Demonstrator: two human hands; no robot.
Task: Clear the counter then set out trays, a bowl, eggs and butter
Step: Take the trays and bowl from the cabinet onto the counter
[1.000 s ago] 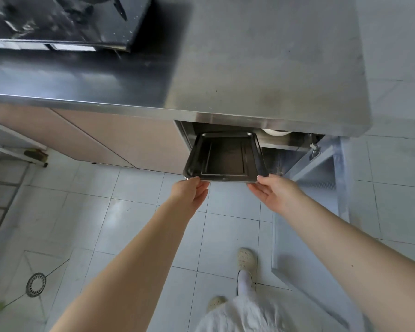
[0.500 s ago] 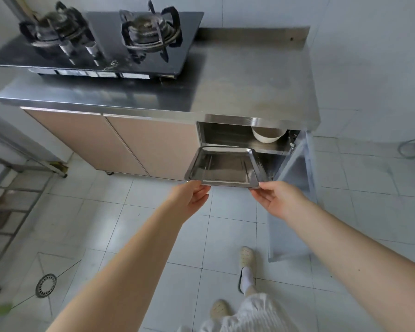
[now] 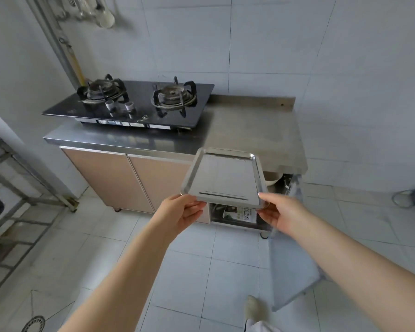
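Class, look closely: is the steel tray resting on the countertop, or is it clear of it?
Apart. The head view shows the tray held in the air by the left hand and right hand, in front of the countertop, not resting on it.

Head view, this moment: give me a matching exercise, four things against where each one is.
Things:
1. tray
2. gas hob
3. white bowl
4. printed packet

Places:
A. on the left part of the countertop
B. on the lower shelf of the open cabinet
C. held by its near corners in the left hand and right hand
D. on the upper shelf, just under the counter

Pairs: 1-C, 2-A, 3-D, 4-B
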